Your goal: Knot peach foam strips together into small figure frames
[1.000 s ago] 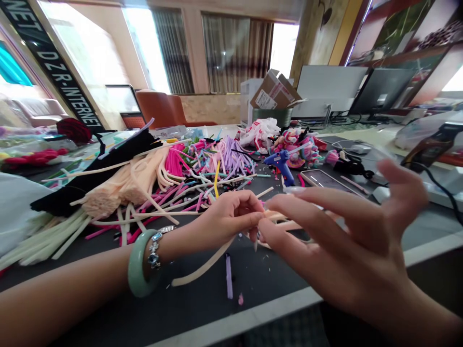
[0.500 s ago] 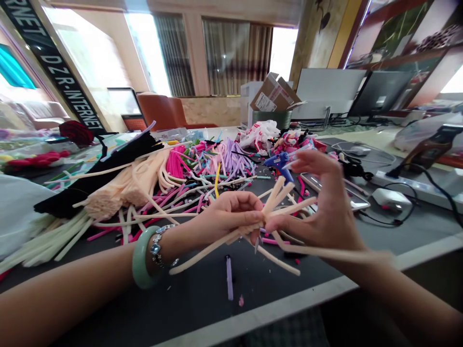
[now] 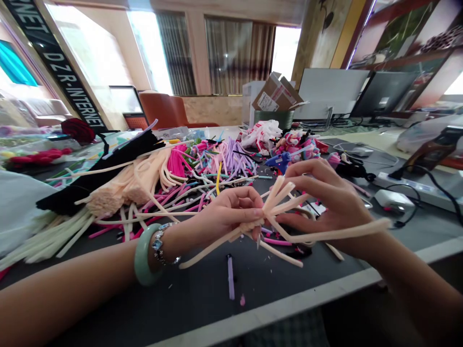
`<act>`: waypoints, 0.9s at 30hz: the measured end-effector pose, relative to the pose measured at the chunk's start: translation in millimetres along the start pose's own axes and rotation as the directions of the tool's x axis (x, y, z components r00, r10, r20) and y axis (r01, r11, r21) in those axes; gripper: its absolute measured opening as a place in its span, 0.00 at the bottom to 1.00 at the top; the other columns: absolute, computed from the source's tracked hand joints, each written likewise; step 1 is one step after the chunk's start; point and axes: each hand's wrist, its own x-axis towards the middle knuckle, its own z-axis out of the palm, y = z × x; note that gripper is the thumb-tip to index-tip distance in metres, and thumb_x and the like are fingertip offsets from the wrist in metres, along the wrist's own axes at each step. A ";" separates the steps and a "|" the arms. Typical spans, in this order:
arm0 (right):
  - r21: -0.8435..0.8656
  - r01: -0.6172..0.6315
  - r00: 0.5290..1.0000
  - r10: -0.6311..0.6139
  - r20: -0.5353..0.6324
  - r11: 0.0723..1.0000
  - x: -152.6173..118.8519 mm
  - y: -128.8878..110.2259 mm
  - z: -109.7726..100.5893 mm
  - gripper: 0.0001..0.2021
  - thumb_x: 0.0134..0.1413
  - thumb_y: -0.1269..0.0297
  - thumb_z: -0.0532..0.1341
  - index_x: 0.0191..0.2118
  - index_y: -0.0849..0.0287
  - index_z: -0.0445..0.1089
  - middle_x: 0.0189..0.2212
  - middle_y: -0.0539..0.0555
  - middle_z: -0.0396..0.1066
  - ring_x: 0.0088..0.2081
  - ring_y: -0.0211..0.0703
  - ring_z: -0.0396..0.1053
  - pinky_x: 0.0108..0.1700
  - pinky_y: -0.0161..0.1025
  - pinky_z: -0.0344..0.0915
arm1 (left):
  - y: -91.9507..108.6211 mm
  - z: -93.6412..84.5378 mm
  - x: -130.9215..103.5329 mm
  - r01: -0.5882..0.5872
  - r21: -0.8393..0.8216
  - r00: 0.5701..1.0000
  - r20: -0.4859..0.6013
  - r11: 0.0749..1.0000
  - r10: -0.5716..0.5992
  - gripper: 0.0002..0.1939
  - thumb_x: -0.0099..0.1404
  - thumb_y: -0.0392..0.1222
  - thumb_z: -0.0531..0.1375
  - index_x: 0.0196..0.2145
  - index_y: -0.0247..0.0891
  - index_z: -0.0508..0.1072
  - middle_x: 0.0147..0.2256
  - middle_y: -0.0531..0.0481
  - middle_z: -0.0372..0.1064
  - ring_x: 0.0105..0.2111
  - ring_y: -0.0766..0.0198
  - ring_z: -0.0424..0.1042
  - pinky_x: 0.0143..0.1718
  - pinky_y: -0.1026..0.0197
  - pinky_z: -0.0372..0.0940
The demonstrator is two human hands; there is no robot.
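Pinched between my left hand's [image 3: 240, 209] thumb and fingers is a bunch of cream pipe cleaners [image 3: 280, 200], twisted together in the middle. Some ends fan upward to the right, and others hang below the hand. One long bent stem reaches right, passing in front of my right palm. My right hand [image 3: 325, 197] is beside the upper ends, its thumb and fingers spread around them with a gap between. A small pointed metallic thing [image 3: 258, 240] shows beneath my left fingers; what it belongs to is hidden.
Cream pipe cleaner bundles [image 3: 123, 188] lie at left, near a colourful pile of stems [image 3: 231, 159]. A blue glue gun [image 3: 280, 161] rests behind my right hand. A short purple stem [image 3: 230, 277] lies in front. A power strip [image 3: 415, 185] and cables are at right.
My right hand has shifted slightly right and its fingers have come lower, away from the twisted middle. The long bent stem has swung up. My left hand keeps its pinch.
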 end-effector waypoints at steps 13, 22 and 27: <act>-0.042 -0.010 0.999 0.011 0.036 0.999 -0.7 -13.2 2.0 0.03 0.51 0.66 0.63 0.32 0.54 0.74 0.34 0.54 0.68 0.39 0.45 0.62 0.44 0.47 0.59 | -0.2 5.0 -0.4 -0.020 0.124 0.994 -0.101 0.992 0.032 0.07 0.57 0.35 0.63 0.31 0.33 0.68 0.27 0.52 0.68 0.26 0.70 0.69 0.30 0.67 0.65; 0.029 -0.007 0.994 0.011 -0.112 1.000 -4.4 -16.7 16.4 0.01 0.48 0.65 0.66 0.30 0.53 0.74 0.30 0.51 0.72 0.36 0.43 0.63 0.42 0.47 0.58 | -3.1 9.9 -3.6 -0.009 0.181 0.984 -0.172 0.984 0.040 0.07 0.57 0.37 0.64 0.31 0.34 0.67 0.25 0.54 0.67 0.26 0.72 0.67 0.27 0.71 0.59; 0.047 -0.058 0.986 0.065 -0.155 0.997 -4.7 -18.1 18.7 0.02 0.45 0.67 0.67 0.28 0.54 0.74 0.29 0.51 0.72 0.37 0.45 0.62 0.42 0.47 0.59 | -2.9 12.0 -4.2 -0.022 0.173 0.978 -0.202 0.985 0.058 0.07 0.56 0.36 0.64 0.30 0.34 0.68 0.25 0.54 0.67 0.27 0.71 0.68 0.28 0.70 0.60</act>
